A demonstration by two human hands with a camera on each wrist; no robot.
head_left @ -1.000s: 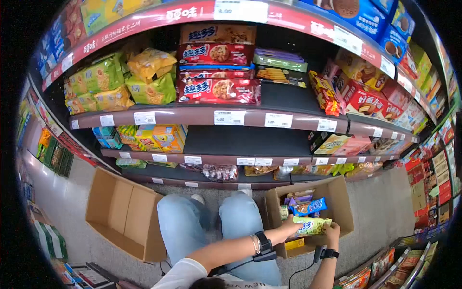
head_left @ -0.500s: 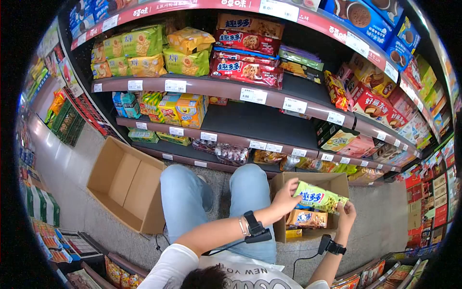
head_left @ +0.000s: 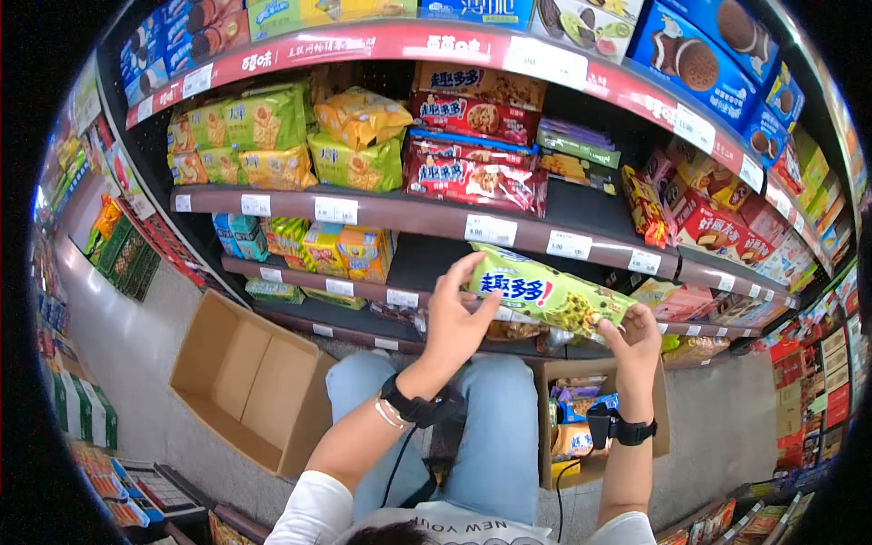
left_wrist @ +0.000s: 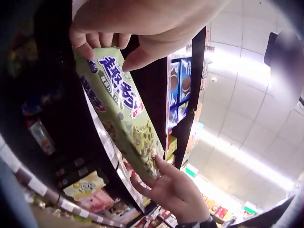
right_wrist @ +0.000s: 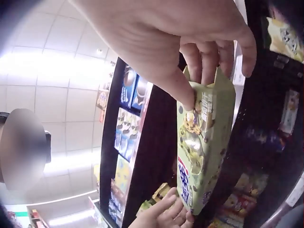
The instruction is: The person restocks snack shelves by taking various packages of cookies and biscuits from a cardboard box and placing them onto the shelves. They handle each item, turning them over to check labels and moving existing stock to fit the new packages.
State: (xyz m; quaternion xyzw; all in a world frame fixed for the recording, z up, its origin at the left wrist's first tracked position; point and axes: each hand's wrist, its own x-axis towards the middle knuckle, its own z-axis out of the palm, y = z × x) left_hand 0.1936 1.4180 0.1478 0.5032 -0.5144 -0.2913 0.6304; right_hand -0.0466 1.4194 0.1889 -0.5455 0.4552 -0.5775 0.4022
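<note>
Both hands hold up a long green pack of cookies (head_left: 549, 292) in front of the shelves, label facing up toward the head camera. At the pack's left end, my left hand (head_left: 457, 318) pinches it between thumb and fingers. The right end is gripped by my right hand (head_left: 633, 350), its thumb on the printed face. In the left wrist view the pack (left_wrist: 121, 107) slants between the two hands. The right wrist view shows the crimped end of the pack (right_wrist: 204, 137) under my right fingers.
Red cookie packs (head_left: 472, 177) are stacked on the shelf ahead, beside green and yellow cracker bags (head_left: 272, 136). A cardboard box (head_left: 581, 367) with several snack packs stands right of my knees. Another cardboard box (head_left: 241, 381) stands on the left. Price tags line the shelf edge (head_left: 409, 213).
The green cookie pack has been lifted from the right-hand box, moving up and left toward the shelves, with both hands still on it. An orange-brown pack in the box is now uncovered.
</note>
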